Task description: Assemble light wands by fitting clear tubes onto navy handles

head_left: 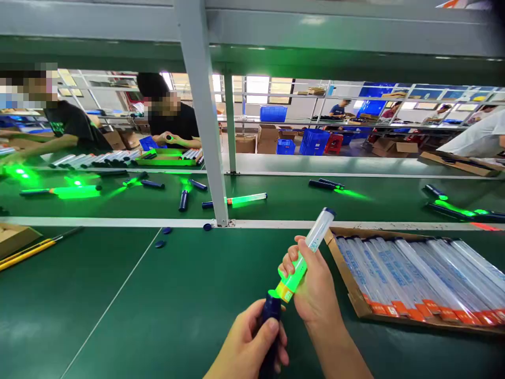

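Clear plastic, glowing green toward its lower end: in the head view, a slanted tube (320, 227) right of centre, gripped in the right hand (313, 284), fingers curled snugly round its middle. Just below, at lower centre, a dark blue flashlight (271, 314), nearly upright, enclosed by the left hand (252, 337), fingers wrapped closely round the barrel, green light at its upper end. Lit end right beside the tube's orange band (284, 291); touching or just apart, cannot tell. Dark cap (329, 211) on the tube's far end.

Step in hand, by judgement: bringing tube and flashlight together end to end, not yet in line. Probably calls for tilting both onto one axis, fingers kept firm, then seating one end against the other; by push or twist, hard to say.

On the bench (158, 310), right side of the frame: a shallow cardboard tray (347, 281), packed with a row of clear tubes (410, 273), orange bands toward the bottom. At the left edge, part of a cardboard box (16, 238), contents not visible. Upper left, before a co-worker (177, 121), a shallow box (168, 162) with dark cylinders and pale tubes. Upper right of centre, a blue crate (314, 142), contents unreadable.
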A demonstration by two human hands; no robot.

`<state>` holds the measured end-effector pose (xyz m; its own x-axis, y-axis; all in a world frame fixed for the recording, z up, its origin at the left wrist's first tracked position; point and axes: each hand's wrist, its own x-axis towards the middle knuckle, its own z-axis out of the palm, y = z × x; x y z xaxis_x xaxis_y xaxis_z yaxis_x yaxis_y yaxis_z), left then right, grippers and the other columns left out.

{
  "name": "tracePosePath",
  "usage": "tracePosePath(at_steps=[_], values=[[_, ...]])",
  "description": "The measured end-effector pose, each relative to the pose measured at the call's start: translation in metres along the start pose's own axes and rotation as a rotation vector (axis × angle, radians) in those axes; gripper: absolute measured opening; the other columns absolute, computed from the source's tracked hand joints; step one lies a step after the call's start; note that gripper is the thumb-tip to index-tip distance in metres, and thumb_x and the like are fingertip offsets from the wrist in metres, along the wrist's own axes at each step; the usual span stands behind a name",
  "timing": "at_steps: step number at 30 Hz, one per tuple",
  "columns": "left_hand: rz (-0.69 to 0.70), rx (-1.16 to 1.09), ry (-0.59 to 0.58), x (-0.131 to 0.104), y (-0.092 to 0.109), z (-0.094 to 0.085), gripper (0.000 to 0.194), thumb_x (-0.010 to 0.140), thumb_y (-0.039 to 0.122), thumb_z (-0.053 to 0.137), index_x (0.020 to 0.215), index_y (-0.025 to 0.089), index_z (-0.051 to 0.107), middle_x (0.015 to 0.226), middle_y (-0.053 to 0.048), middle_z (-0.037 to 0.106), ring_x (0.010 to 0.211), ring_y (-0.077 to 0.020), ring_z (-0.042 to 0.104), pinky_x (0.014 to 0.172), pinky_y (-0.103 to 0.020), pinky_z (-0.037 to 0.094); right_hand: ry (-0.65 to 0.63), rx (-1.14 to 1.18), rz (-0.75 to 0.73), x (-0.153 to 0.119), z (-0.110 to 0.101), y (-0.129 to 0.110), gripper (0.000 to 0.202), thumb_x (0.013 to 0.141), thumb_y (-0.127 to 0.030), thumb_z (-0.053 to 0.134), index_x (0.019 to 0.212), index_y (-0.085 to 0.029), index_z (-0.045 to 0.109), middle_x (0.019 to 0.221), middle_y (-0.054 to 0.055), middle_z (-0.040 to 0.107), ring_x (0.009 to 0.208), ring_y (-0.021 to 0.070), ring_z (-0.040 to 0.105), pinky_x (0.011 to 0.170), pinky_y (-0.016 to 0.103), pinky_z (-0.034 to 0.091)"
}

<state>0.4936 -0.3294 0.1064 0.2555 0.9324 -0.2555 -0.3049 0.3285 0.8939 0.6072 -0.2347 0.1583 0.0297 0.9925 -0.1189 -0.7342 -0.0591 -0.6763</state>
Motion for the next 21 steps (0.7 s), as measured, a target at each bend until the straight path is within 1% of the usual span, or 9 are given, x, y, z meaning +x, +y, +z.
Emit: tracePosePath(at_steps=[4, 8, 9, 11, 12, 14, 17, 19, 21], values=[[0.015, 0.139, 0.055, -0.006, -0.007, -0.002, 0.062, 0.084, 0.070, 0.058, 0.116, 0.017, 0.056, 0.075, 0.002, 0.055, 0.046, -0.0084, 0.053, 0.041, -0.019, 0.039, 0.000, -0.058, -0.033, -0.012, 0.010, 0.009, 0.028, 0.081, -0.035, 0.076, 0.097, -0.024, 0.057, 0.065, -0.008, 0.050, 0.050, 0.0078, 0.046, 0.045, 0.021, 0.042], [0.044, 0.245, 0.127, -0.009, -0.012, -0.002, 0.057, 0.090, 0.062, 0.053, 0.127, 0.018, 0.054, 0.076, 0.001, 0.055, 0.046, -0.0079, 0.049, 0.041, -0.020, 0.035, -0.026, -0.106, -0.094, -0.016, 0.014, 0.013, 0.021, 0.087, -0.035, 0.072, 0.095, -0.025, 0.055, 0.064, -0.008, 0.048, 0.048, 0.0067, 0.043, 0.043, 0.020, 0.041], [0.045, 0.246, 0.120, -0.010, -0.011, -0.001, 0.057, 0.091, 0.062, 0.052, 0.127, 0.018, 0.053, 0.076, 0.002, 0.055, 0.046, -0.0079, 0.048, 0.040, -0.020, 0.035, -0.034, -0.114, -0.107, -0.016, 0.014, 0.014, 0.020, 0.088, -0.035, 0.071, 0.093, -0.025, 0.055, 0.063, -0.009, 0.047, 0.046, 0.0064, 0.042, 0.042, 0.019, 0.040], [0.031, 0.235, 0.080, -0.012, -0.008, 0.000, 0.053, 0.093, 0.062, 0.048, 0.122, 0.018, 0.054, 0.073, 0.003, 0.051, 0.044, -0.0071, 0.043, 0.039, -0.020, 0.033, -0.056, -0.120, -0.125, -0.016, 0.014, 0.013, 0.019, 0.088, -0.034, 0.069, 0.089, -0.025, 0.053, 0.060, -0.010, 0.044, 0.042, 0.0059, 0.038, 0.038, 0.018, 0.037], [0.021, 0.233, 0.046, -0.012, -0.007, 0.001, 0.051, 0.094, 0.062, 0.046, 0.118, 0.017, 0.055, 0.071, 0.004, 0.049, 0.043, -0.0068, 0.040, 0.039, -0.020, 0.032, -0.073, -0.120, -0.115, -0.016, 0.015, 0.013, 0.020, 0.089, -0.033, 0.069, 0.088, -0.024, 0.051, 0.059, -0.010, 0.043, 0.041, 0.0057, 0.036, 0.036, 0.017, 0.035], [0.017, 0.247, -0.003, -0.014, -0.002, 0.002, 0.048, 0.096, 0.060, 0.044, 0.114, 0.017, 0.056, 0.068, 0.005, 0.047, 0.043, -0.0068, 0.038, 0.039, -0.020, 0.031, -0.109, -0.114, -0.048, -0.016, 0.015, 0.011, 0.021, 0.089, -0.032, 0.069, 0.085, -0.024, 0.049, 0.057, -0.010, 0.041, 0.039, 0.0052, 0.031, 0.033, 0.016, 0.032], [0.056, 0.301, -0.010, -0.018, 0.003, 0.001, 0.046, 0.098, 0.054, 0.045, 0.122, 0.017, 0.056, 0.068, 0.003, 0.051, 0.047, -0.0086, 0.041, 0.044, -0.021, 0.034, -0.131, -0.104, 0.033, -0.016, 0.015, 0.009, 0.022, 0.089, -0.030, 0.068, 0.083, -0.023, 0.048, 0.056, -0.011, 0.039, 0.037, 0.0044, 0.027, 0.030, 0.014, 0.028], [0.095, 0.345, 0.002, -0.020, 0.007, 0.000, 0.045, 0.098, 0.050, 0.046, 0.125, 0.016, 0.058, 0.067, 0.002, 0.053, 0.052, -0.0106, 0.043, 0.049, -0.022, 0.037, -0.143, -0.095, 0.030, -0.016, 0.014, 0.008, 0.021, 0.088, -0.029, 0.068, 0.084, -0.024, 0.048, 0.055, -0.011, 0.038, 0.037, 0.0042, 0.026, 0.030, 0.014, 0.029], [0.133, 0.376, 0.005, -0.020, 0.010, 0.000, 0.042, 0.097, 0.048, 0.049, 0.122, 0.016, 0.061, 0.066, 0.001, 0.054, 0.060, -0.0135, 0.048, 0.057, -0.023, 0.042, -0.185, -0.077, 0.044, -0.017, 0.012, 0.008, 0.020, 0.089, -0.027, 0.067, 0.084, -0.024, 0.048, 0.055, -0.012, 0.038, 0.036, 0.0042, 0.024, 0.029, 0.013, 0.029]])
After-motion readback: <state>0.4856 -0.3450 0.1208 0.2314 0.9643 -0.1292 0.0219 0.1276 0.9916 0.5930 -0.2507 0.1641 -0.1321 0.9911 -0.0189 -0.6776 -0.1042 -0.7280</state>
